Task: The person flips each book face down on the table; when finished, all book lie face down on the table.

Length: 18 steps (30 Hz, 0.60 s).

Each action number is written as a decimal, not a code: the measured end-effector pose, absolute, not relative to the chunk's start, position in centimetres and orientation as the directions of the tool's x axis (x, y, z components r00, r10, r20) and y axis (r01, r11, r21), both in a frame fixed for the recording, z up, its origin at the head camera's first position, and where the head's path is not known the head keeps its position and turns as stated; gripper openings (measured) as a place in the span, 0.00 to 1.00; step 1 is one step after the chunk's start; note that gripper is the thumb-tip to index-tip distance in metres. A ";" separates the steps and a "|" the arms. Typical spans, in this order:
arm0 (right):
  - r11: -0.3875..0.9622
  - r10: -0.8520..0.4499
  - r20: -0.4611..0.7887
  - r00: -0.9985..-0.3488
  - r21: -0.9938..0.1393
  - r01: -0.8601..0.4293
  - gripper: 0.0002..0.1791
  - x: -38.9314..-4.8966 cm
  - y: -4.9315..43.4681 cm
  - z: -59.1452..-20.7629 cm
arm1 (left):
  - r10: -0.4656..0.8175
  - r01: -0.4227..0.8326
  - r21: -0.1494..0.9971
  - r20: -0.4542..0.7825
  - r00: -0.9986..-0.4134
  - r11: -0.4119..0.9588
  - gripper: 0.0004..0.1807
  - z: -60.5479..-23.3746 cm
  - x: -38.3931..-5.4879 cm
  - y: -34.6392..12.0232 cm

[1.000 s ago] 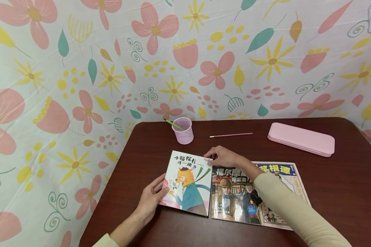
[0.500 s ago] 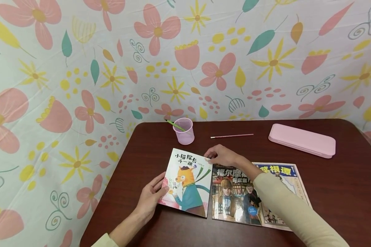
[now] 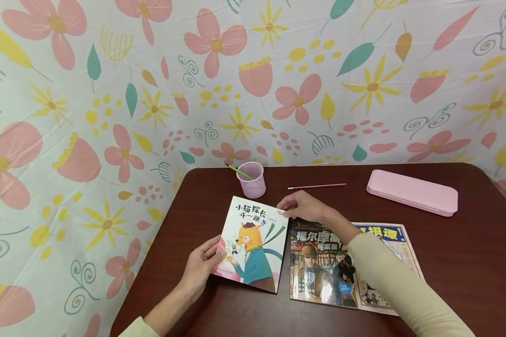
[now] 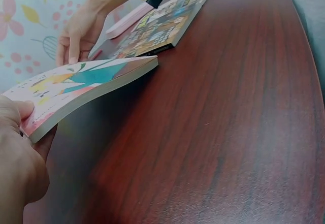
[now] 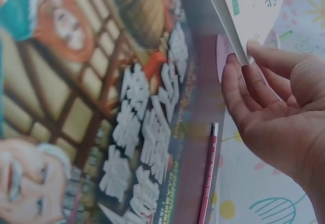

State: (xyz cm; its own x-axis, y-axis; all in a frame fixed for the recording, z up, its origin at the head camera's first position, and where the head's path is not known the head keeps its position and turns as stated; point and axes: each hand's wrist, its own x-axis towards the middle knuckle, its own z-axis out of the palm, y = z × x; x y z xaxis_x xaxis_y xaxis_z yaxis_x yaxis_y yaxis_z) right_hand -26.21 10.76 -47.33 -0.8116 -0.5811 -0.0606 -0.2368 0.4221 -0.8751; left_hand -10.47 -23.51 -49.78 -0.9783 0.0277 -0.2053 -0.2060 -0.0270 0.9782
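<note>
A white picture book (image 3: 253,248) with an orange cat in a teal coat on its cover is raised off the table, a dark shadow under it. My left hand (image 3: 199,266) grips its lower left edge, thumb on the cover and fingers beneath. In the left wrist view the book (image 4: 76,82) bends slightly along its length. At its upper right corner my right hand (image 3: 304,207) pinches it; the right wrist view shows the thumb above and fingertips below. Right of it lies a dark comic-style book (image 3: 316,276), partly overlapping another book (image 3: 394,248) that my right sleeve partly covers.
A lilac mesh cup (image 3: 254,185) holding a green pencil (image 3: 241,173) stands behind the picture book. A pink pencil (image 3: 316,186) lies at the back, with a pink pencil case (image 3: 413,193) to its right. A flower-printed cloth (image 3: 295,117) hangs behind the table.
The picture book has risen slightly and shifted a little to the left, held by both hands. Its gap from the dark book has widened. The other things stay put.
</note>
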 end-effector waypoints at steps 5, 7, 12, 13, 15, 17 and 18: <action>0.336 -0.589 -0.097 -0.802 -0.932 -0.134 0.14 -26.4 11.0 -46.8 | -0.024 -0.202 0.979 -0.202 -0.979 0.010 0.29 -49.2 -10.6 -24.0; 0.305 -0.599 -0.109 -0.793 -0.947 -0.100 0.15 -26.4 11.1 -46.6 | -0.027 -0.196 0.980 -0.196 -0.980 0.015 0.28 -48.9 -10.6 -24.1; 0.285 -0.614 -0.115 -0.781 -0.955 -0.084 0.15 -26.6 11.3 -46.2 | -0.002 -0.159 0.987 -0.159 -0.987 0.025 0.26 -48.0 -10.7 -24.2; 0.288 -0.617 -0.113 -0.779 -0.954 -0.089 0.15 -26.6 11.4 -46.2 | 0.002 -0.151 0.988 -0.151 -0.989 0.027 0.26 -47.8 -10.8 -24.2; 0.299 -0.619 -0.117 -0.776 -0.950 -0.095 0.14 -26.7 11.4 -46.1 | 0.010 -0.132 0.990 -0.133 -0.991 0.041 0.25 -47.5 -10.8 -24.1; 0.316 -0.613 -0.123 -0.780 -0.944 -0.100 0.12 -26.8 11.4 -46.1 | 0.015 -0.119 0.991 -0.120 -0.993 0.053 0.25 -47.1 -10.9 -24.0; 0.320 -0.612 -0.122 -0.781 -0.942 -0.104 0.12 -26.8 11.4 -46.1 | 0.016 -0.112 0.992 -0.114 -0.993 0.061 0.25 -47.0 -10.9 -24.0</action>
